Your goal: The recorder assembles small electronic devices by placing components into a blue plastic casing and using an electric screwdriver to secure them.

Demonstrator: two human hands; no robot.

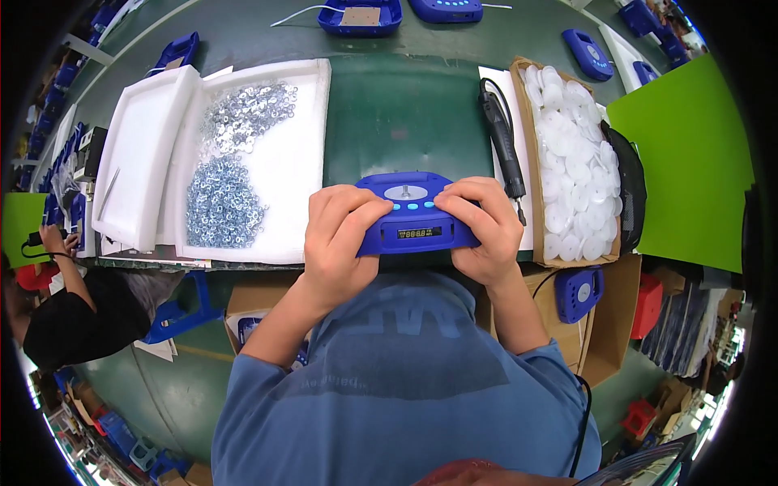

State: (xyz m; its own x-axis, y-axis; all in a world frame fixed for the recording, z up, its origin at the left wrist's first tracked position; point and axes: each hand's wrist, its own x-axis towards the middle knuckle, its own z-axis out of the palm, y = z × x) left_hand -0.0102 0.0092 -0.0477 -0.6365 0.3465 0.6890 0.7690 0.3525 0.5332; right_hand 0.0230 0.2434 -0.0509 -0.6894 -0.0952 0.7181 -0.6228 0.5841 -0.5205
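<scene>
I am holding a blue scale body point(415, 217) with both hands at the near edge of the desk point(405, 105), just in front of my chest. My left hand point(336, 235) is clenching around its left end, and my right hand point(482, 231) is clenching around its right end, with the fingers lying over the top near the row of light buttons. So both grips are grasping the same piece, and it is sitting between them, lifted a little or resting on the edge; I cannot tell which.

As I am judging it, the body is already closed and working: the small display on the front is showing lit digits, and the metal hub on top is in place. What is missing is the round white plate on that hub. Many such white discs point(571, 162) are lying in a cardboard box point(527, 162) at the right edge of the desk, and none is on my piece yet, so this step seems still to do.

An electric screwdriver point(501, 138) is lying just beside the box, not in my hands. At the left side a white foam tray point(300, 162) is holding two heaps of small washers point(223, 202). More blue bodies are lying along the far edge.
</scene>
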